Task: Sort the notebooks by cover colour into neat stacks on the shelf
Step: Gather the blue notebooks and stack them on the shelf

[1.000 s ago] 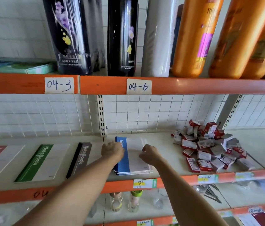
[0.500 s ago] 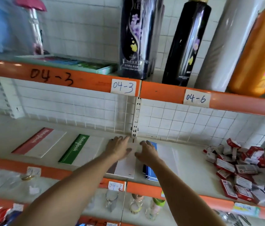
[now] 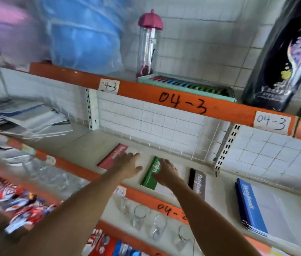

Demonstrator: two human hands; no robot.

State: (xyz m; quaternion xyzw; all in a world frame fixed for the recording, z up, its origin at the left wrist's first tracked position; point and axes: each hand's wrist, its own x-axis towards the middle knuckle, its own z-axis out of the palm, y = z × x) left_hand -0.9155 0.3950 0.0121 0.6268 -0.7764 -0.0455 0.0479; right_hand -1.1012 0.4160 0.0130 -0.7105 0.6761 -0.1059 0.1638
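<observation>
Head view, left hand [image 3: 127, 166] spread flat on red notebook [image 3: 111, 157], right hand [image 3: 165, 171] at its 3 o'clock, fingers flat on green notebook [image 3: 150, 175], black notebook [image 3: 197, 182] and blue stack [image 3: 253, 209] further toward 4 o'clock

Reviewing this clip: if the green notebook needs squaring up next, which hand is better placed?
Right. The right hand already lies on the green notebook, fingers spread over its cover. The left hand rests over the red notebook beside it and would have to cross over.
</observation>
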